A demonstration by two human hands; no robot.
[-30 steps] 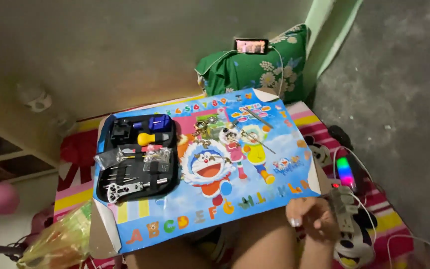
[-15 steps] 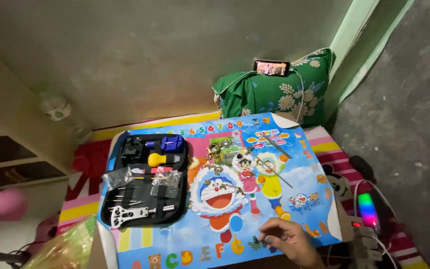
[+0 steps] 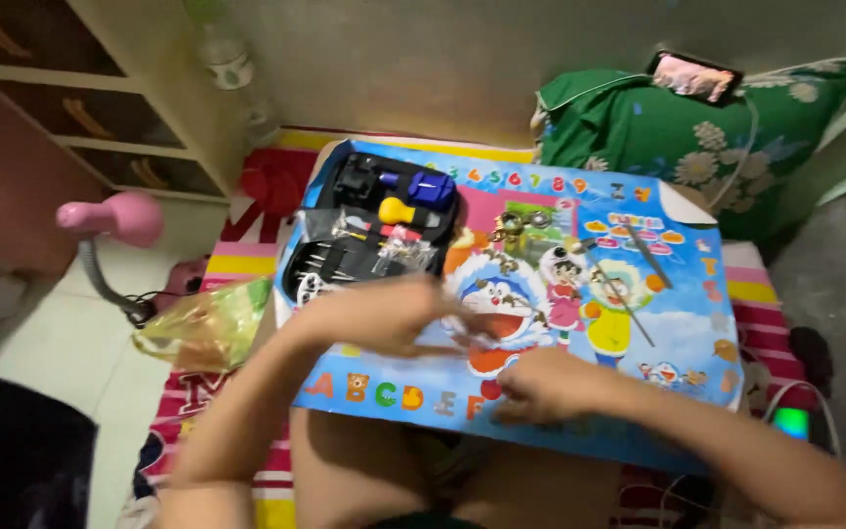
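My left hand [image 3: 374, 312] hovers over the near middle of a small table with a colourful cartoon top [image 3: 682, 323], just in front of an open black tool case [image 3: 345, 257]. Its fingers are blurred; a thin stick-like thing seems to run from them toward my right hand, but I cannot make it out. My right hand [image 3: 545, 384] rests on the table's near edge with its fingers curled; whatever is in it is hidden. Small metal parts [image 3: 519, 227] and thin tools [image 3: 646, 257] lie farther back on the table.
The case holds a yellow-handled tool [image 3: 396, 210] and a blue block [image 3: 430, 188]. A green floral pillow [image 3: 678, 147] with a phone [image 3: 694, 76] on it lies at the back right. A pink lamp [image 3: 115, 220], a yellowish plastic bag [image 3: 203, 328] and wooden shelves [image 3: 80, 98] stand left.
The view has swung left and down. My right hand came in from the right edge onto the table, and my left hand has entered and reached over the table's middle.
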